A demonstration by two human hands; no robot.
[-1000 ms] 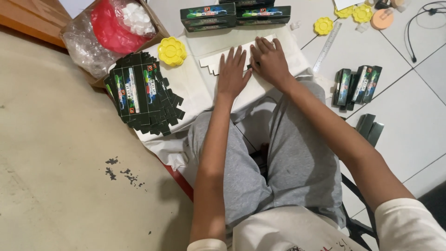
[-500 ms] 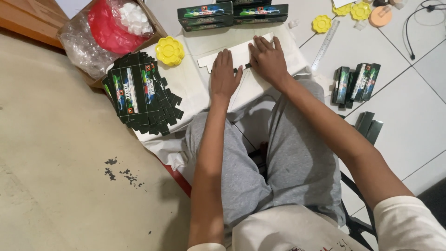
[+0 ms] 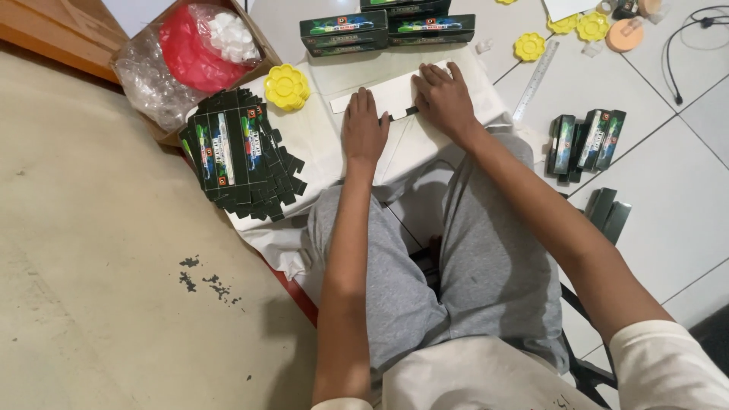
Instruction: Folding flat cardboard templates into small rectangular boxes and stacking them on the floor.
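Two hands, left [image 3: 364, 129] and right [image 3: 444, 97], are pressed flat, fingers spread and nothing gripped, on a white carton blank [image 3: 387, 93] (printed side down) laid on paper; creasing is judged underway, and firm, even pressure is needed.

There is one view only, from a camera worn on the person's head. It looks steeply down over the chest and lap onto the tiled floor [image 3: 668, 175]. The forearms run up from the near edge, so the left hand [image 3: 363, 129] and right hand [image 3: 446, 99] lie in the far middle, at arm's length. A beige mat [image 3: 99, 266] fills the left side; no second view shares the scene.
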